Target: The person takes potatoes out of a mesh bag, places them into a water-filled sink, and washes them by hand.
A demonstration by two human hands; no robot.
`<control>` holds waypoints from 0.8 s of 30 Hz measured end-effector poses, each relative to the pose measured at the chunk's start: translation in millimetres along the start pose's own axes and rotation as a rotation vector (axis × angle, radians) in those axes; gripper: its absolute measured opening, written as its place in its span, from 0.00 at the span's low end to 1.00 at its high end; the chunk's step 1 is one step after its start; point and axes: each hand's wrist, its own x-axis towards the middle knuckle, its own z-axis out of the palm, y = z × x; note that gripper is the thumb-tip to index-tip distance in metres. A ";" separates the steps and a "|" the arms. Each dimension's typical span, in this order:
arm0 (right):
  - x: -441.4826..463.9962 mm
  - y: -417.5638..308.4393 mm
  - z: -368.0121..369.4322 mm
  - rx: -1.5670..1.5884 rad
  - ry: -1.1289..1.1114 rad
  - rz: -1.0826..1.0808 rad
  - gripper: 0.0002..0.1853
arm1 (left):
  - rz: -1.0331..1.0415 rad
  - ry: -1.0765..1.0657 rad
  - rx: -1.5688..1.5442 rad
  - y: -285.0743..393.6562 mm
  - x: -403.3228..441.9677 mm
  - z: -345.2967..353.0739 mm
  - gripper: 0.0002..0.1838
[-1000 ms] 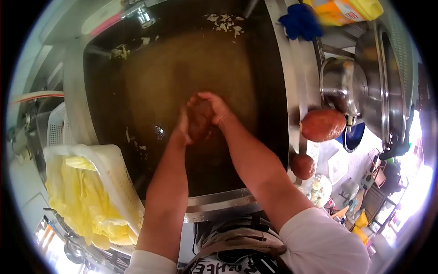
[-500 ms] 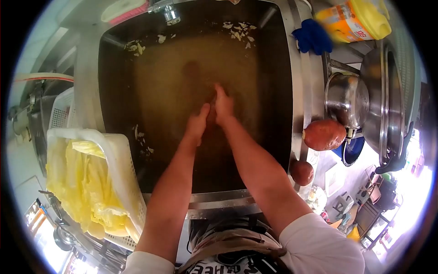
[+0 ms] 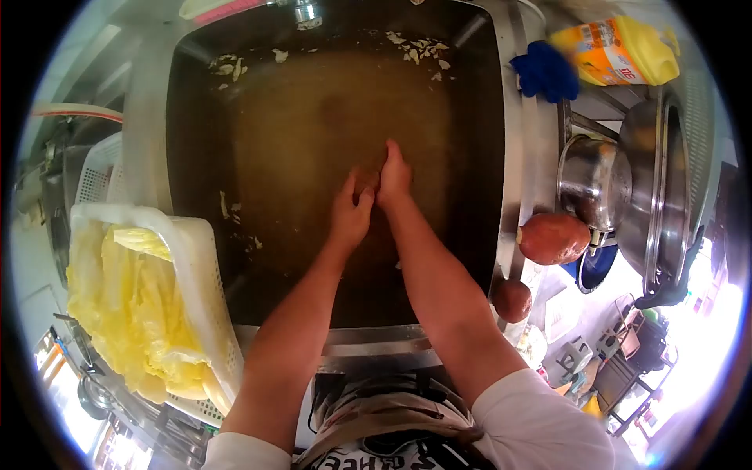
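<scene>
My left hand [image 3: 354, 205] and my right hand [image 3: 394, 178] meet over the murky water in a deep steel sink [image 3: 376, 337]. Between them is a reddish-brown tuber [image 3: 366, 180], mostly hidden by the fingers and the brown water. Fingers of my left hand wrap its near side, while my right hand presses against it from the other side. A large red tuber [image 3: 553, 239] and a smaller round one [image 3: 512, 301] lie on the ledge to the right of the sink.
At the left stands a white basket [image 3: 207, 274] of yellow leaves [image 3: 137, 298]. Pale scraps [image 3: 419, 52] float in the water. Right of the sink are a blue cloth [image 3: 546, 72], a yellow bottle [image 3: 619, 52], a steel pot [image 3: 595, 176] and large steel basins [image 3: 666, 188]. A faucet [image 3: 307, 14] is at the top.
The tuber, plainly visible between my hands a second ago, is now lower in the water and mostly covered. Both hands have shifted to the right, and the view has moved slightly.
</scene>
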 end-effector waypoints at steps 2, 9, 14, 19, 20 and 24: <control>-7.0 -9.9 9.4 0.000 -0.008 -0.042 0.19 | 0.085 -0.056 0.166 21.2 -0.4 -4.9 0.31; 7.8 -6.5 0.4 -0.299 -0.174 -0.065 0.17 | -0.424 -0.263 -0.231 4.5 44.1 -7.8 0.36; 8.1 41.4 -4.3 -0.725 -0.045 -0.689 0.18 | -0.524 -0.158 -0.099 -46.5 64.7 -1.8 0.38; 10.5 -1.8 2.9 -0.110 -0.349 0.272 0.20 | -0.207 0.042 0.347 22.9 19.4 -3.9 0.36; 2.1 -9.6 10.0 -0.136 -0.308 0.250 0.18 | -0.079 0.121 0.296 30.4 8.1 1.3 0.35; 23.9 7.2 3.4 -0.213 -0.193 0.165 0.17 | 0.044 0.153 0.369 28.7 1.6 9.7 0.31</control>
